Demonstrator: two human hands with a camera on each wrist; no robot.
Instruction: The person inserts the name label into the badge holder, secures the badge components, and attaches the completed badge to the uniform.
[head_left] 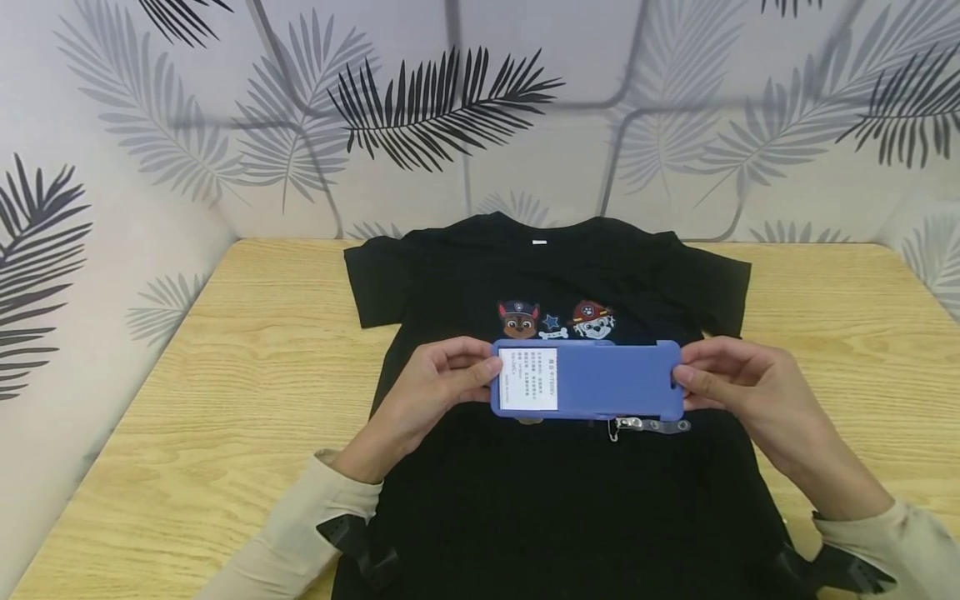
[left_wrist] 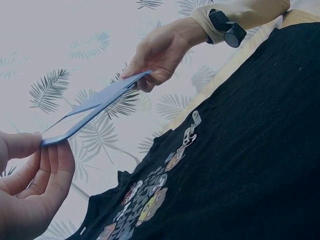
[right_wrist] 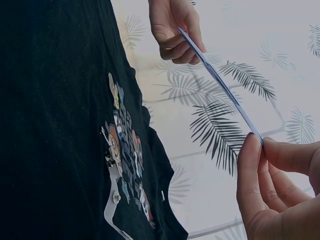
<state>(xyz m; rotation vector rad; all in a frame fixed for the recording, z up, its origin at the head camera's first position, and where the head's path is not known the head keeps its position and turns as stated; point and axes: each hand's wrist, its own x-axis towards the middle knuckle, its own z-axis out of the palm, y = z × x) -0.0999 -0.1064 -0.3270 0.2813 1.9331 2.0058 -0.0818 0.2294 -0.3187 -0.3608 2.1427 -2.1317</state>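
Note:
A blue plastic card holder [head_left: 600, 379] is stretched lengthwise between both hands, raised above a black T-shirt [head_left: 555, 500]. A white printed card [head_left: 528, 379] shows at its left end. My left hand [head_left: 431, 387] pinches that end between thumb and fingers. At the other end, by the slot, my right hand [head_left: 757, 396] pinches the holder the same way. In the right wrist view the holder [right_wrist: 220, 82] appears nearly edge-on. A badge clip with a clear snap strap [head_left: 652, 425] lies on the shirt's printed front, apart from the holder.
The T-shirt lies spread, collar away from me, on a wood-grain table [head_left: 247, 358]. Cartoon dog faces [head_left: 555, 321] are printed on its chest. A leaf-patterned covering [head_left: 420, 108] rises behind the table. Each wrist wears a black camera strap [head_left: 356, 546].

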